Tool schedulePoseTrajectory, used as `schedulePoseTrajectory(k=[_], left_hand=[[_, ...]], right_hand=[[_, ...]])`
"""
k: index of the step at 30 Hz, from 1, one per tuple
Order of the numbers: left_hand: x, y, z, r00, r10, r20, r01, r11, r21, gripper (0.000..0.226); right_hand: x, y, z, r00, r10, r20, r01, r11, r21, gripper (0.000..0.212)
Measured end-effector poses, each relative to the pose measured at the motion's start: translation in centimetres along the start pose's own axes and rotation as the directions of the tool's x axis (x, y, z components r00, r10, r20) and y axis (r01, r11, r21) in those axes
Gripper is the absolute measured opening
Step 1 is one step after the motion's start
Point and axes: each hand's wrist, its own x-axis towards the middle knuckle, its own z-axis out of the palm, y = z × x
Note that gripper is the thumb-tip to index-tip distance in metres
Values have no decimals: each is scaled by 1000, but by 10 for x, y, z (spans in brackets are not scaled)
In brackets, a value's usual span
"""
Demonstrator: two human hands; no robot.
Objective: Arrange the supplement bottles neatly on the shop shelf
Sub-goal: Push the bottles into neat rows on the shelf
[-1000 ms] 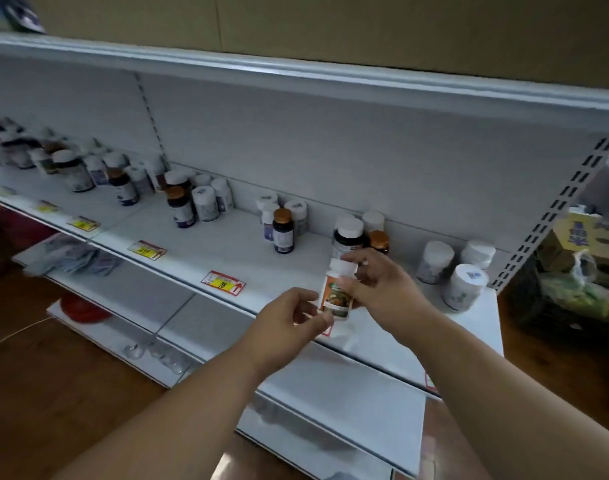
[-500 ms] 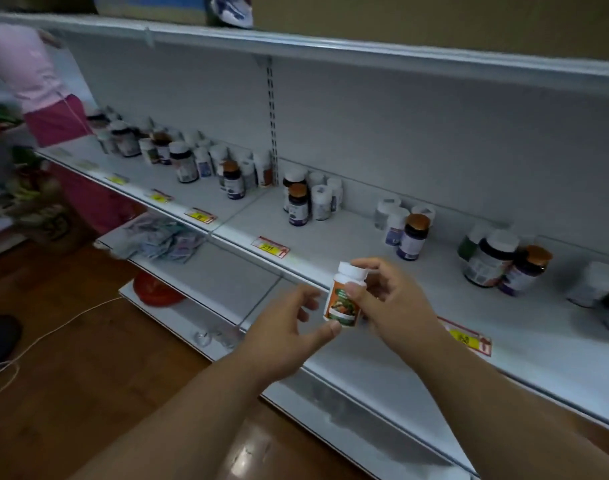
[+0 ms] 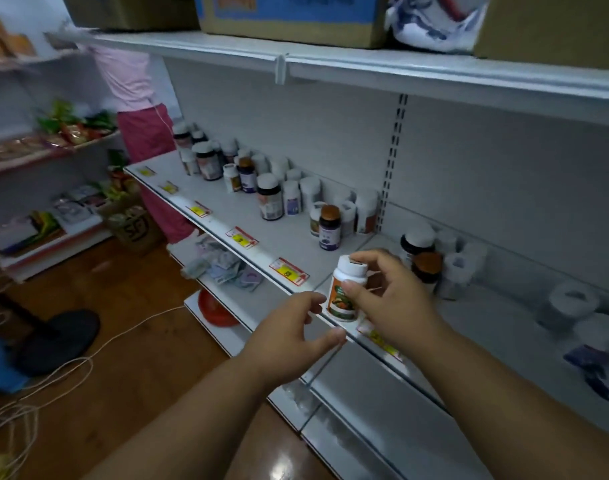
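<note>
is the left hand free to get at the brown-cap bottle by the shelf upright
Probably yes. The left hand is open and holds nothing, and the brown-cap bottle stands at the front of its cluster with bare shelf before it.

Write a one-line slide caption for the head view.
Right hand holds a white-capped, orange-labelled supplement bottle before the white metal shop shelf; left hand open beside it.

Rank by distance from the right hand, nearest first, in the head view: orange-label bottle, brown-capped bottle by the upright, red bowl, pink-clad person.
1. Orange-label bottle: held in the right hand.
2. Brown-capped bottle: just behind, on the shelf.
3. Red bowl: lower shelf, left.
4. Pink-clad person: far left.
</note>
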Motion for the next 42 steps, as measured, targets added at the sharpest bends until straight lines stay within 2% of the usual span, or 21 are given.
schedulePoseTrajectory(k=[3,6,11,15,17,20,29,36,39,42], left_hand=[[33,-42,-19,998,56,10,-57,994,93,57],[83,-86,-39,987,152,50,-159,963,217,63],[178,-143,-65,941,294,166,-337,827,449,100],[219,-175,-67,860,393,324,-509,687,518,96],[227,-185,-64,829,426,363,-560,654,510,93],[231,-195,-59,802,467,373,-597,664,451,91],[235,-209,-54,771,529,355,-637,659,401,87],[233,-205,-63,788,477,389,-614,659,434,92],[218,-196,-83,816,514,264,-578,746,331,75],[190,-185,-98,788,611,79,-609,756,241,44]], right_hand=[[42,13,40,1000,20,-19,-21,999,-44,33],[76,24,75,994,25,-105,-39,991,-131,35],[129,39,133,961,72,-267,-138,962,-235,35],[159,47,167,932,135,-336,-249,911,-327,33],[168,51,176,913,175,-369,-316,875,-366,30],[175,51,183,896,218,-387,-373,843,-388,31],[172,48,203,880,133,-456,-355,822,-446,31],[172,39,200,891,146,-429,-356,812,-463,38],[162,23,194,897,83,-435,-316,808,-497,45],[134,6,181,899,8,-438,-277,785,-554,43]])
